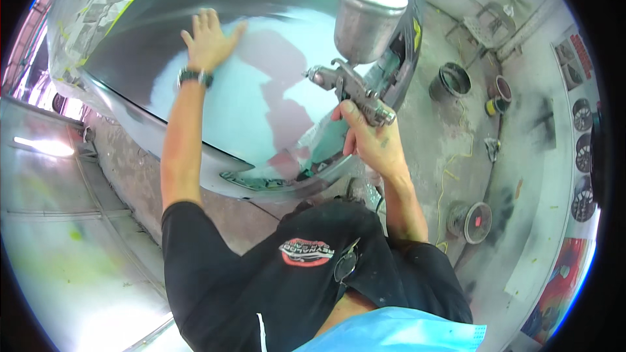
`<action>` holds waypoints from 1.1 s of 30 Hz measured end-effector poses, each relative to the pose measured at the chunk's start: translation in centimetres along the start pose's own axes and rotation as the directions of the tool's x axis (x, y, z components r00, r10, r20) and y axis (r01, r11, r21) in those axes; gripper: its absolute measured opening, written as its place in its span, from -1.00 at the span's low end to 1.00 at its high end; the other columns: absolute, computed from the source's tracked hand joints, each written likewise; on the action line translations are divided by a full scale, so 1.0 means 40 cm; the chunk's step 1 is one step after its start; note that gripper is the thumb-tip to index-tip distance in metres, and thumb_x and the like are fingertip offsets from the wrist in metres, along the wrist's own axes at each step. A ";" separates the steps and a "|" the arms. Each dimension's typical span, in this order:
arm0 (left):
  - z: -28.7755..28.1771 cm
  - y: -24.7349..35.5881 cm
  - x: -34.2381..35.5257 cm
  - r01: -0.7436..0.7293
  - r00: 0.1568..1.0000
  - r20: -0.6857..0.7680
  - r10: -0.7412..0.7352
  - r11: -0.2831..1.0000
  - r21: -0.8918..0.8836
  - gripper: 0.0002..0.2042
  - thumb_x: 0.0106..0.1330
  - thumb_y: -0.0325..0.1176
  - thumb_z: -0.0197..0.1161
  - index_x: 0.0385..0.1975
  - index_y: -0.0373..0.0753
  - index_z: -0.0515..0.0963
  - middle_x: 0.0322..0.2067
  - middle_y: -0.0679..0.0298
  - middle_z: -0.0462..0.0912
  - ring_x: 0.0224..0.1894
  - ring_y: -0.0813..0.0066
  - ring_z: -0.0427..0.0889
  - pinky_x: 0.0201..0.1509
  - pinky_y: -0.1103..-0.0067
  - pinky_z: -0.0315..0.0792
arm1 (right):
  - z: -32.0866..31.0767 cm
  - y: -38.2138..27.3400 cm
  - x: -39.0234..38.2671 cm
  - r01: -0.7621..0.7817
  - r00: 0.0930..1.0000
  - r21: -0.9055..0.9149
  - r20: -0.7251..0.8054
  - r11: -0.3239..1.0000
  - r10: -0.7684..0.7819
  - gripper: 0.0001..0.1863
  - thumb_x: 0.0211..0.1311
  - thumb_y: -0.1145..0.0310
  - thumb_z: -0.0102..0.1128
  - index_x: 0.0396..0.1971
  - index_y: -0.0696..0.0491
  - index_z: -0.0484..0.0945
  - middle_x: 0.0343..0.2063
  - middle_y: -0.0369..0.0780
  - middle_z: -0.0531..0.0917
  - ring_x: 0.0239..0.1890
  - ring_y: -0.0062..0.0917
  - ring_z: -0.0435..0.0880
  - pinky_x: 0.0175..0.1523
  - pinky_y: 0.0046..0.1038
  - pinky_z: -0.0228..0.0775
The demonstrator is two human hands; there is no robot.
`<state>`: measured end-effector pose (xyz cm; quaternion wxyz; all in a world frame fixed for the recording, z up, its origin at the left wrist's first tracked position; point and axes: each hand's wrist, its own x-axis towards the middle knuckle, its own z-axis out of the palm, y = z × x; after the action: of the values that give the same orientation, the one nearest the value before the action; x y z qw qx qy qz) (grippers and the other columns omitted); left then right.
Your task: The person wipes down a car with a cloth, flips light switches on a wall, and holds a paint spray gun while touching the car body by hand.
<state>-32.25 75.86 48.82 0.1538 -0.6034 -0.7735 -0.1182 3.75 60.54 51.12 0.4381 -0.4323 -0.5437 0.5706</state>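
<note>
While splayed on panel [261,91] — left fingers [202,26].

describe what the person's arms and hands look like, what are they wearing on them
Both forearms are bare below short black sleeves. The left hand is ungloved, with a dark wristwatch on its wrist. The right hand is also ungloved, bearing a small dark mark on its back. No rings are visible.

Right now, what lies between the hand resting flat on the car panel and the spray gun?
Only bare glossy car panel, pale with a darker pinkish patch, lies between the left hand and the spray gun, seen from the head camera.
</note>
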 end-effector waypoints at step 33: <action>-0.012 0.188 -0.138 -0.477 0.879 -0.060 0.473 0.873 -0.101 -0.13 0.32 0.30 0.16 0.48 -0.20 0.23 0.50 -0.05 0.16 0.58 -0.03 0.00 0.59 -0.02 -0.16 | -0.172 0.037 0.018 -0.082 0.990 0.077 -0.113 0.994 0.090 -0.69 0.44 0.18 0.22 -0.35 0.14 0.64 -0.71 -0.35 0.53 -0.75 -0.69 0.48 -0.61 -0.59 0.20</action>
<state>-23.69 72.57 47.15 0.1566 -0.7803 -0.5912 -0.1306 10.18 62.87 49.41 0.4594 -0.4716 -0.4771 0.5821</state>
